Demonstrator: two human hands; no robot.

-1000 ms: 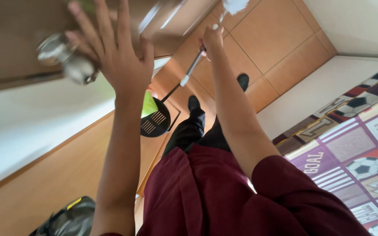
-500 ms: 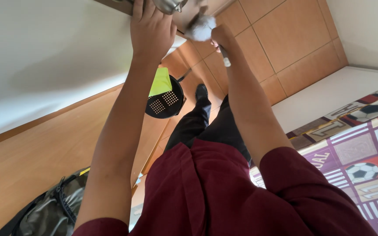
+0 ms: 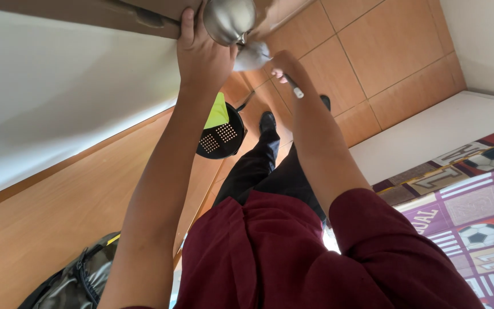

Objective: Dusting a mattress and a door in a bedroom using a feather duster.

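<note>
A round silver door knob (image 3: 228, 20) sticks out of a brown door (image 3: 115, 14) at the top of the view. My left hand (image 3: 201, 54) grips the door's edge just left of the knob, fingers wrapped over it. My right hand (image 3: 284, 66) presses a crumpled white cloth (image 3: 253, 55) against the underside of the knob. A thin white stick with a dark tip (image 3: 296, 90) pokes out below that hand. Both arms reach up from my dark red shirt.
A black perforated dustpan with a green part (image 3: 218, 133) stands on the tan tiled floor (image 3: 373, 51) by my shoes. A camouflage bag (image 3: 81, 280) lies at the lower left. A patterned mat with football prints (image 3: 475, 220) covers the right side.
My left hand was spread open in the air and now holds the door's edge by the knob. My right hand has brought the white cloth in against the knob.
</note>
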